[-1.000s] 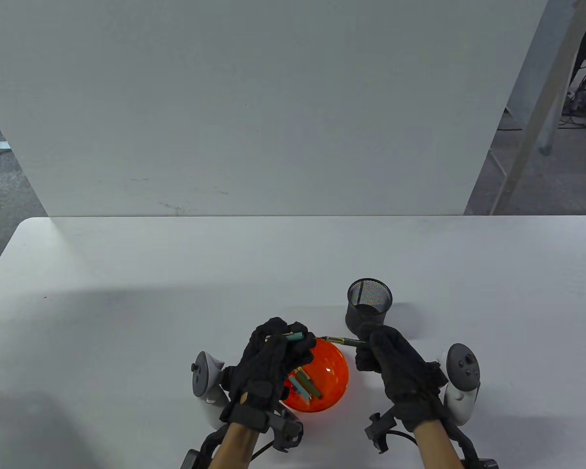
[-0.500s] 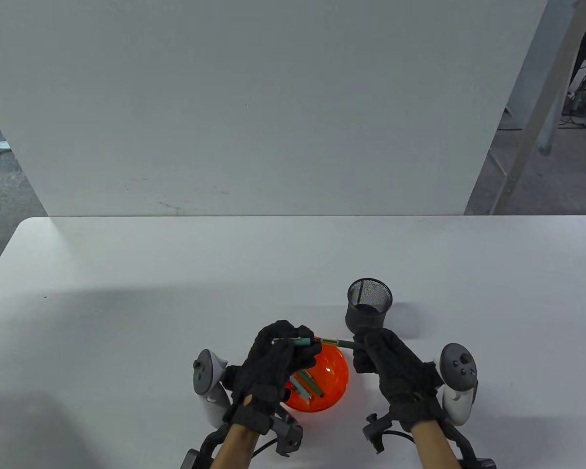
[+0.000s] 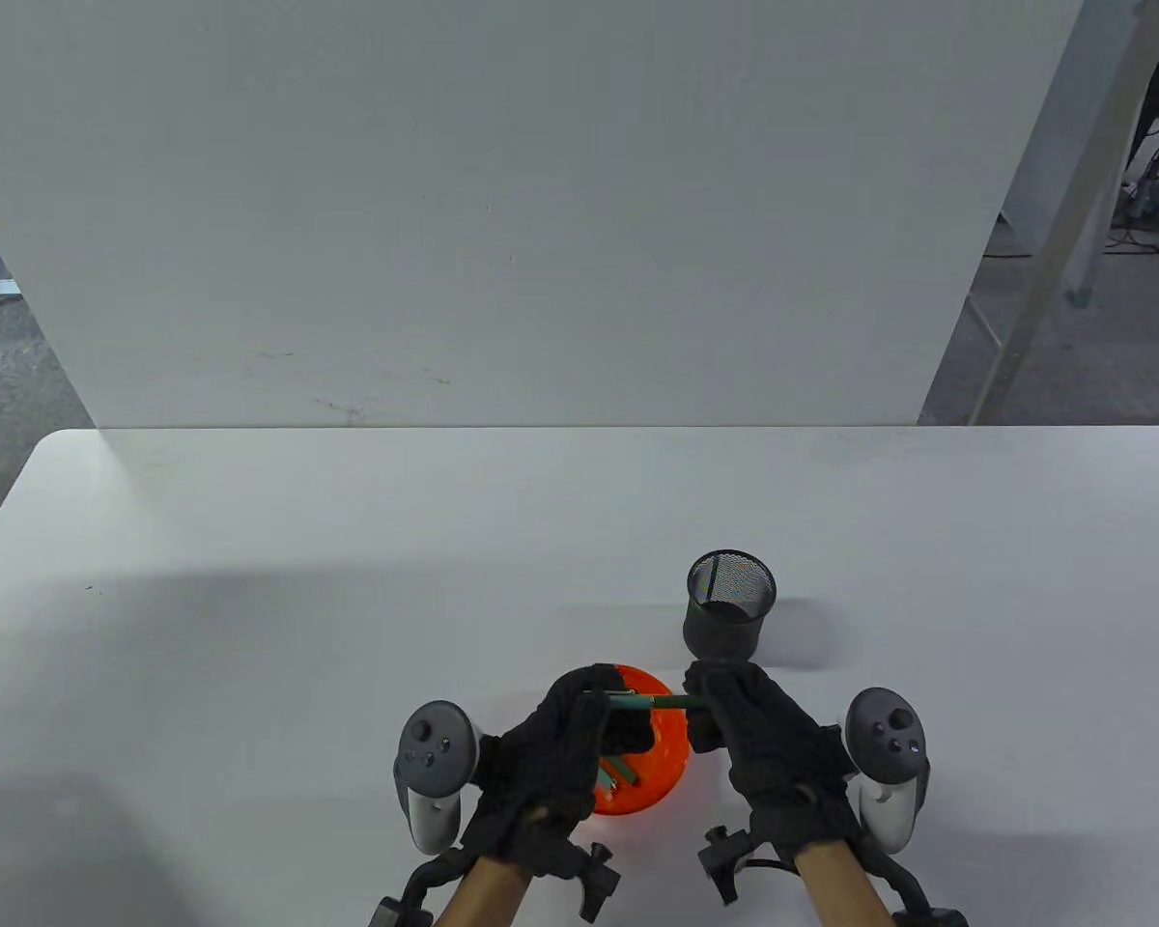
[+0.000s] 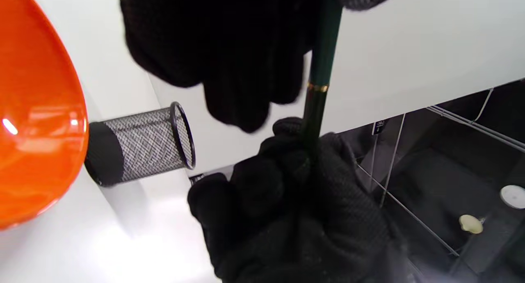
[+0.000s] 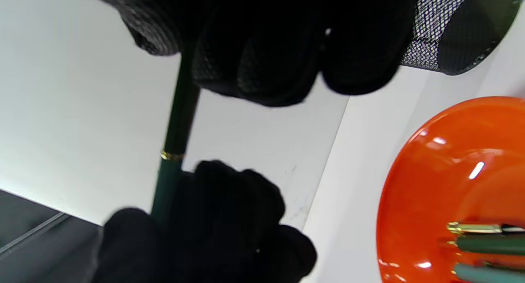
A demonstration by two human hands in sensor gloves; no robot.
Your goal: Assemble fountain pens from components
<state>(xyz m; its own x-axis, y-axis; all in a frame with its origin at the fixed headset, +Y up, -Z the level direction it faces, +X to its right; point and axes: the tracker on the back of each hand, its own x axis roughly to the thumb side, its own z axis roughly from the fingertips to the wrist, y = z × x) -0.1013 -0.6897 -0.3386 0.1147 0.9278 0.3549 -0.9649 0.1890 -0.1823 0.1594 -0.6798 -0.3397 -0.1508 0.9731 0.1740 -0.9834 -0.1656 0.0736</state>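
Observation:
A dark green fountain pen (image 3: 649, 702) with a thin gold ring (image 4: 318, 87) lies level between both hands, above the orange bowl (image 3: 671, 763). My left hand (image 3: 594, 710) grips its left end with curled fingers (image 4: 225, 49). My right hand (image 3: 710, 710) grips the right end, and its fingers (image 5: 266, 41) wrap around the barrel (image 5: 178, 123). The two parts of the pen meet at the gold ring (image 5: 172, 156) with no gap showing. More green and teal pen parts (image 5: 484, 242) with gold trim lie in the bowl (image 5: 451, 172).
A black mesh pen cup (image 3: 729, 603) stands upright just beyond the right hand, close to the bowl. A tall white board (image 3: 502, 212) closes off the table's far edge. The bowl sits near the front edge of the table.
Both hands have drawn back toward the table's front edge and come closer together. The gap between the left-hand piece and the right-hand piece has closed, and they now read as one pen.

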